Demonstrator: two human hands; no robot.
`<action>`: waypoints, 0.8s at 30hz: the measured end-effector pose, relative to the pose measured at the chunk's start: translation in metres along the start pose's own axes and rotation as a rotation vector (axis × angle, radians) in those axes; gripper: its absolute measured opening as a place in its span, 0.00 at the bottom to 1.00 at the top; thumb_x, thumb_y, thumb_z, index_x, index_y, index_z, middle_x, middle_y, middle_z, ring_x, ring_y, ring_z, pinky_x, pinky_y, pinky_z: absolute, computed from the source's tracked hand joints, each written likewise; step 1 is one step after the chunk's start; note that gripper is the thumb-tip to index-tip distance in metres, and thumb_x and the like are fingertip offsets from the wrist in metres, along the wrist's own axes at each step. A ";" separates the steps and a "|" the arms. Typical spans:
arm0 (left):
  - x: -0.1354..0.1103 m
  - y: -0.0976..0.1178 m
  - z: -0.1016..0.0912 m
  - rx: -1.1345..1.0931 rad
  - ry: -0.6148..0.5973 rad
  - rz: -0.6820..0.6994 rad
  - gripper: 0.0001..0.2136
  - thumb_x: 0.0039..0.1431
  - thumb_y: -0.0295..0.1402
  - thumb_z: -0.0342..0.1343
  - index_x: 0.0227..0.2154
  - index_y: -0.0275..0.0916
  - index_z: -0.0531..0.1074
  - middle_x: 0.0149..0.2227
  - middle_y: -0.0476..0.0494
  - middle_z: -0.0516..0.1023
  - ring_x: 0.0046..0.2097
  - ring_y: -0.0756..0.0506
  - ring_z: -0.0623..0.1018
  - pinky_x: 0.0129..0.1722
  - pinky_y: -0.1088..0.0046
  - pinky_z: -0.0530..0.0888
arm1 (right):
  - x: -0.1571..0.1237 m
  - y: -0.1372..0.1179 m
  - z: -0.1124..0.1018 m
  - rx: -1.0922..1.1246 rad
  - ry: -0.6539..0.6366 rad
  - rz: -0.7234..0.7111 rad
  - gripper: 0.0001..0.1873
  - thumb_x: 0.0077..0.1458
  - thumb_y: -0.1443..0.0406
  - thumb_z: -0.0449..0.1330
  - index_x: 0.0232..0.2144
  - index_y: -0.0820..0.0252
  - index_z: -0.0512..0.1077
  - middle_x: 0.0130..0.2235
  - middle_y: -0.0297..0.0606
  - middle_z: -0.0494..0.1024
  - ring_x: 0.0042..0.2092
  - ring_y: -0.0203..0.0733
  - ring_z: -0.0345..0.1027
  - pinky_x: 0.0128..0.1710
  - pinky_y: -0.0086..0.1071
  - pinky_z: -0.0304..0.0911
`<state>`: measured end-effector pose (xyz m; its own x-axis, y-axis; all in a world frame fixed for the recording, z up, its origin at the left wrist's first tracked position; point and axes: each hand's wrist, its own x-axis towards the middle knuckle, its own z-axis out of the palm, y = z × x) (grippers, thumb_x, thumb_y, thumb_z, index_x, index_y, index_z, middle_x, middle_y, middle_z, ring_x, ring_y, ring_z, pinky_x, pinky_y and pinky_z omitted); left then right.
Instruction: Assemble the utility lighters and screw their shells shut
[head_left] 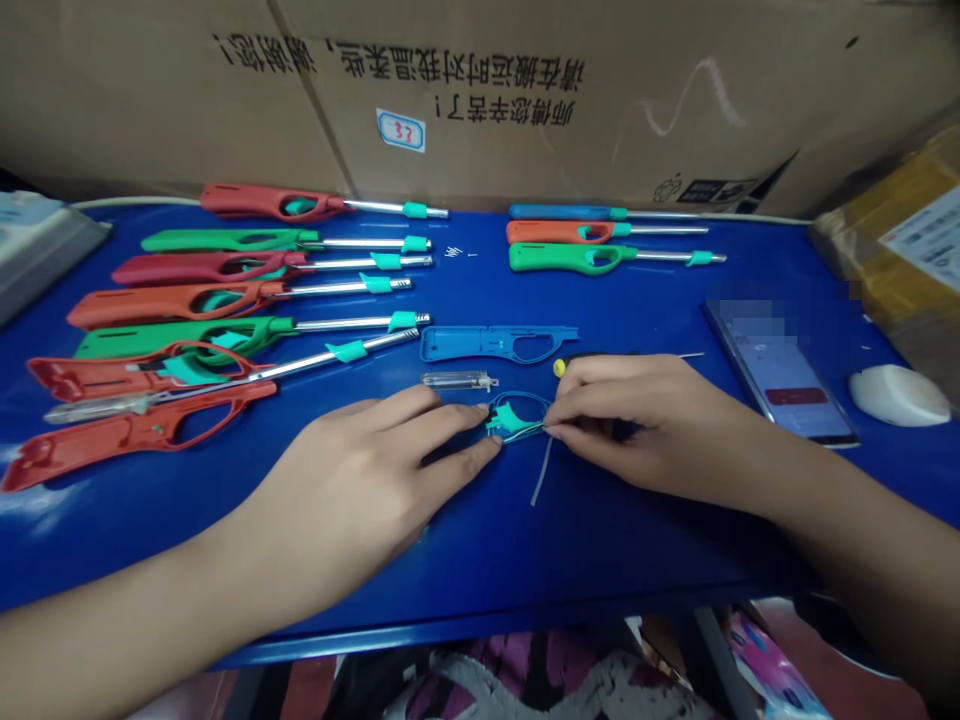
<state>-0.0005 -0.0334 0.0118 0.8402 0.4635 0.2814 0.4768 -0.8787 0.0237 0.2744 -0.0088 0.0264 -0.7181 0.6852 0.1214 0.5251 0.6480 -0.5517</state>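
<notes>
My left hand [375, 470] and my right hand [637, 420] meet at the middle of the blue table [525, 540]. Both pinch a small blue lighter half-shell with a teal trigger [514, 415] that lies between their fingertips. A thin grey tube [541, 470] hangs out of it toward me. Just beyond lie a clear gas tank [459, 381], another blue half-shell [499, 343] and a yellow-tipped tool [559, 367] partly hidden by my right hand.
Several long-nosed lighters [225, 300] in red and green lie in rows at the left, with opened red shells [127, 420] nearest me. Three more lighters [600, 245] lie at the back. A phone [780, 375] and a white mouse [896, 395] sit right. Cardboard boxes [525, 90] stand behind.
</notes>
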 end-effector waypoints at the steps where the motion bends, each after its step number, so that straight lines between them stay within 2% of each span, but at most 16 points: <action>1: 0.000 0.000 0.000 -0.005 0.005 -0.003 0.15 0.69 0.27 0.51 0.54 0.37 0.77 0.53 0.40 0.80 0.52 0.37 0.77 0.48 0.57 0.81 | -0.001 0.000 0.000 -0.017 -0.007 -0.008 0.10 0.63 0.71 0.58 0.33 0.62 0.79 0.34 0.37 0.77 0.36 0.34 0.71 0.36 0.29 0.62; 9: 0.000 -0.001 0.005 -0.047 -0.077 -0.042 0.24 0.64 0.25 0.55 0.62 0.44 0.69 0.56 0.40 0.75 0.51 0.36 0.73 0.46 0.55 0.80 | -0.008 0.003 -0.003 -0.151 -0.051 -0.036 0.11 0.66 0.66 0.56 0.34 0.57 0.78 0.38 0.34 0.78 0.37 0.35 0.72 0.34 0.30 0.61; 24: 0.000 0.001 0.003 -0.040 -0.104 -0.036 0.23 0.66 0.26 0.53 0.62 0.44 0.70 0.55 0.38 0.74 0.52 0.36 0.72 0.46 0.55 0.78 | -0.009 0.001 -0.004 -0.238 -0.074 -0.070 0.11 0.67 0.65 0.56 0.33 0.58 0.76 0.36 0.33 0.78 0.35 0.34 0.71 0.33 0.31 0.58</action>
<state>0.0011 -0.0337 0.0087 0.8461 0.5023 0.1785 0.4982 -0.8642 0.0705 0.2834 -0.0128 0.0278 -0.7833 0.6156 0.0864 0.5596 0.7588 -0.3332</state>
